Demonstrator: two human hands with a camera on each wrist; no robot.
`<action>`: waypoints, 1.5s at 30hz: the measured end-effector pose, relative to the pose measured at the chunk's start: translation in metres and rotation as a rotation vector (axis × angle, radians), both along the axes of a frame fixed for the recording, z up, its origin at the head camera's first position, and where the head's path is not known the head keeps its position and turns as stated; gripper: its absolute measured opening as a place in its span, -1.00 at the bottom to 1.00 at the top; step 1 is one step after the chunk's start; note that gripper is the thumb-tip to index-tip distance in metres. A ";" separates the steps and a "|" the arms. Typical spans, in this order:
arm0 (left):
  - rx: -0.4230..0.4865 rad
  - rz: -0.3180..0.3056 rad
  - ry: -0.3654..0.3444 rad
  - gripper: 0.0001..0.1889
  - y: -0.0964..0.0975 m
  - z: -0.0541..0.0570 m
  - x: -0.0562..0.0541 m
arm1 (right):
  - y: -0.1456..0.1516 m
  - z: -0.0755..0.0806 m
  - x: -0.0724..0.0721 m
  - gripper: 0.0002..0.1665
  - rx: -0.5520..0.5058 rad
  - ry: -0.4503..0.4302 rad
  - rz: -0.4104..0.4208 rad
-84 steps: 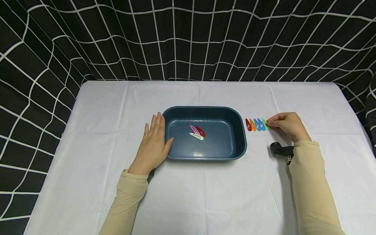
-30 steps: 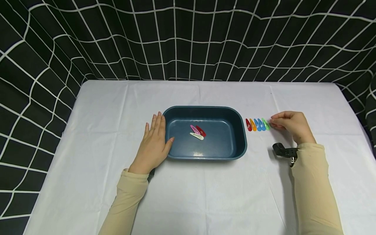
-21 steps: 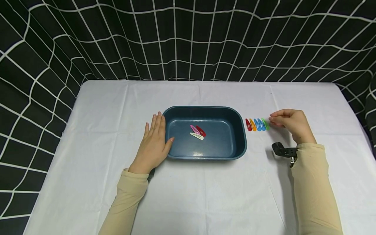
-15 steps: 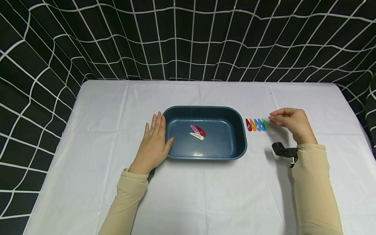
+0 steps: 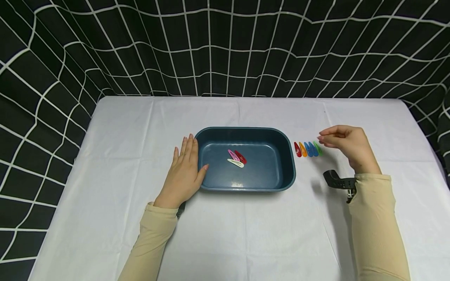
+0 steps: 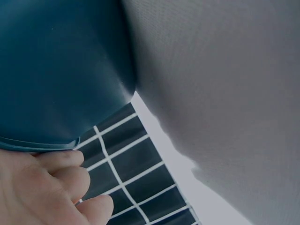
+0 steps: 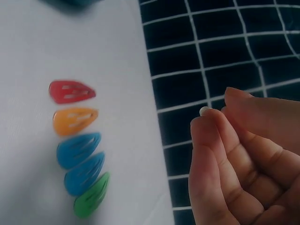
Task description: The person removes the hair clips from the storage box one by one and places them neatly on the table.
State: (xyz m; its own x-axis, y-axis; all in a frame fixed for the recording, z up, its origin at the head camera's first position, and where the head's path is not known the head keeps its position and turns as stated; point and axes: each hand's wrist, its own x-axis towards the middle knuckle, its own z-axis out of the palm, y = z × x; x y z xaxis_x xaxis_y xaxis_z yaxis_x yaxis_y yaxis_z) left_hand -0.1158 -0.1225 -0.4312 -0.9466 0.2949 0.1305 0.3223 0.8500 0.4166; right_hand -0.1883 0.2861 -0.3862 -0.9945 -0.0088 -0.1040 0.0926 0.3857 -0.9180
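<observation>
My left hand (image 5: 181, 171) lies with straight fingers along the left wall of a dark blue plastic basin (image 5: 246, 186), thumb over its rim; the left wrist view shows the fingers below that rim. Inside the basin lie a pink hair clip (image 5: 233, 155), a red hair clip (image 5: 240, 157) and a white hair clip (image 5: 235, 162). My right hand (image 5: 348, 146) hovers above the right end of a row of hair clips, fingers loosely bent, nothing visible between them. The row runs red (image 7: 70, 91), orange (image 7: 74, 121), two blue (image 7: 77, 150) and green (image 7: 92, 197).
A white cloth (image 5: 218, 234) covers the table. Black fabric with a white grid (image 5: 225, 50) hangs behind and at the sides. A black wrist camera mount (image 5: 337, 180) sticks out from the right sleeve (image 5: 377, 222).
My right hand has let go of the green hair clip, drawn back from it and risen above the row. The left hand and the basin have stayed in place.
</observation>
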 end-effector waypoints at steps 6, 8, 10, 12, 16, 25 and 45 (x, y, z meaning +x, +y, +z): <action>-0.007 0.002 0.003 -0.25 0.000 -0.001 0.000 | -0.011 0.007 0.004 -0.88 0.015 0.025 0.005; -0.008 0.002 0.002 -0.25 0.000 -0.001 0.000 | -0.014 0.009 0.005 -0.92 0.015 0.033 0.008; -0.009 0.002 0.003 -0.25 0.000 -0.001 0.000 | -0.017 0.011 0.006 -0.92 0.021 0.041 0.010; -0.008 0.002 0.001 -0.25 0.000 -0.001 0.000 | -0.019 0.013 0.006 -0.90 0.039 0.048 0.013; -0.011 0.002 0.006 -0.25 0.000 -0.001 0.000 | -0.026 0.018 0.008 -0.83 0.066 0.050 0.017; -0.011 0.002 0.012 -0.25 -0.001 -0.001 0.000 | -0.048 0.029 0.011 -0.85 0.106 0.045 0.061; -0.008 -0.002 0.012 -0.25 -0.001 -0.001 0.000 | -0.098 0.035 0.007 -0.70 0.103 0.048 0.170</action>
